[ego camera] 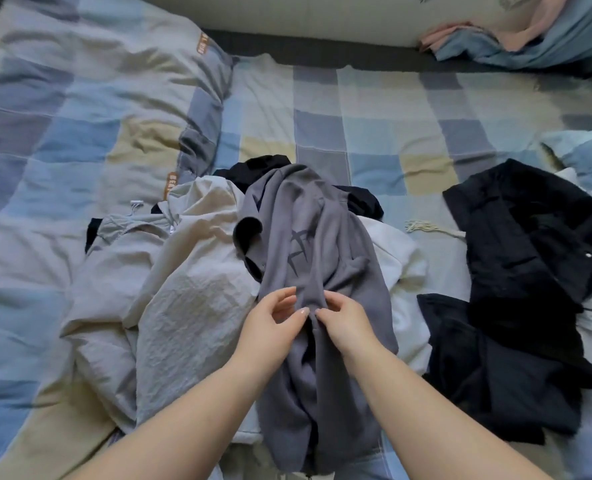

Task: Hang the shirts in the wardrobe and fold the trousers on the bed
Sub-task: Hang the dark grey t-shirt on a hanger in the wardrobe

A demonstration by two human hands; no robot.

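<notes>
Grey shirt [322,271] lies bunched atop the clothes pile on the checked bed [374,109], pinched at 1 fold by both the left hand [274,317] and right hand [343,317], so lifting may drag the beige garment [183,289] beneath along.

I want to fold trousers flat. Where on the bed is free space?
The checked sheet is bare behind the clothes pile, between the duvet and the black garment. The near middle is crowded: both hands, left and right, pinch the grey shirt there.
</notes>
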